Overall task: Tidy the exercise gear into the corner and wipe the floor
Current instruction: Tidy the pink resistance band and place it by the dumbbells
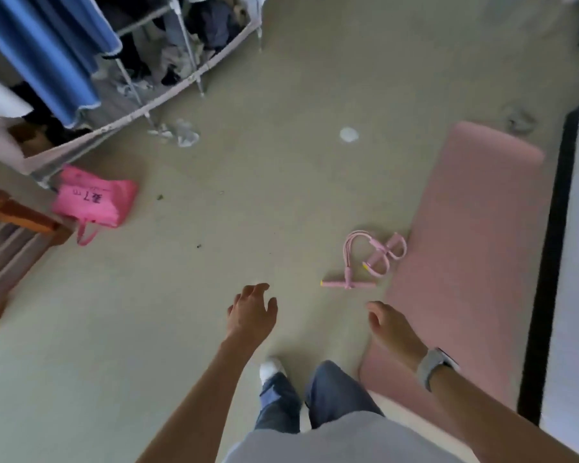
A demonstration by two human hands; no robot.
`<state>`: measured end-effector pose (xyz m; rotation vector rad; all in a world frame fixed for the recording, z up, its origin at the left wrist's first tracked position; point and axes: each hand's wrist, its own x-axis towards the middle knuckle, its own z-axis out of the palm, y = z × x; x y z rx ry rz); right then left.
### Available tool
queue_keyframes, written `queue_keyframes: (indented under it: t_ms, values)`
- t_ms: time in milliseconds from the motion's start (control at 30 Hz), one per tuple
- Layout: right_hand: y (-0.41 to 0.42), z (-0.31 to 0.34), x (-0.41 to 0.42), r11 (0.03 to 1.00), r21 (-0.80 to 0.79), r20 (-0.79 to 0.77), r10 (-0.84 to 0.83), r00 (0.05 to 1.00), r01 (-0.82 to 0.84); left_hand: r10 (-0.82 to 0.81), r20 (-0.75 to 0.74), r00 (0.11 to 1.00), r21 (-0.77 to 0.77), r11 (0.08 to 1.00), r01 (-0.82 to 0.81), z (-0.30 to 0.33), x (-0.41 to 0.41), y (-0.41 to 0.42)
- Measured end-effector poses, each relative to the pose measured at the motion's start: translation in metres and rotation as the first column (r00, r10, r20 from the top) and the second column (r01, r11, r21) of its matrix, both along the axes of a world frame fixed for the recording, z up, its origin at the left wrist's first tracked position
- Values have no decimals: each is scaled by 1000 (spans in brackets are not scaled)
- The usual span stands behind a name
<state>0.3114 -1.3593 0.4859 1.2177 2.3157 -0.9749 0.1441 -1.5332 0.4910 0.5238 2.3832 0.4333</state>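
Gathering the gear looks to be the step in hand: both the left hand (253, 310) and right hand (393, 325) hang open and empty above the floor (281, 195), so the next move calls for stooping to the pink pull-rope exerciser (368, 260) (touching the flat pink mat's (465, 245) left edge).

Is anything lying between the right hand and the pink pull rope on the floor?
Nothing visible. The right hand hovers open just short of the pull rope; only bare floor between them.
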Motion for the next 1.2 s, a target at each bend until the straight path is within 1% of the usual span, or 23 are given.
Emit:
queue_keyframes:
  t_ms: [67, 233, 333, 433, 567, 667, 733, 800, 833, 867, 933, 1033, 1100, 1200]
  values:
    - [22, -4, -10, 990, -9, 18, -140, 990, 140, -120, 14, 993, -9, 993, 120, -7, -32, 40]
    - [64, -30, -27, 933, -58, 29, -354, 935, 355, -355, 86, 931, -14, 934, 357, -29, -78, 131]
    - [100, -63, -45, 870, -109, 89, -474, 876, 481, -446, 124, 886, -9, 893, 450, -49, -103, 187]
    - [140, -108, -69, 806, -148, 135, -557, 819, 573, -503, 179, 845, -26, 857, 515, -83, -127, 240]
    - [183, -184, -102, 742, -184, 207, -612, 763, 645, -566, 255, 784, -69, 798, 599, -155, -156, 303]
    - [208, -255, -124, 688, -229, 230, -649, 725, 689, -523, 278, 805, -69, 825, 560, -222, -180, 344]
    - [220, -306, -137, 615, -251, 253, -704, 664, 747, -513, 273, 813, -70, 833, 549, -272, -192, 363]
    - [230, -364, -149, 534, -238, 270, -766, 583, 811, -560, 269, 784, -77, 799, 597, -333, -201, 378]
    - [233, -395, -153, 512, -218, 277, -784, 556, 831, -594, 270, 758, -85, 769, 633, -365, -204, 386]
    - [237, -429, -157, 513, -187, 279, -790, 546, 838, -634, 270, 725, -90, 733, 674, -400, -206, 393]
    - [244, -502, -160, 572, -111, 274, -769, 578, 813, -708, 265, 654, -91, 657, 748, -470, -208, 410]
    - [263, -599, -164, 683, 17, 284, -703, 652, 730, -744, 281, 606, -89, 609, 788, -555, -209, 425]
    - [280, -653, -164, 723, 86, 284, -677, 679, 685, -774, 285, 565, -72, 571, 818, -600, -207, 434]
    - [291, -704, -163, 751, 152, 390, -643, 659, 643, -804, 284, 523, -66, 527, 847, -645, -203, 445]
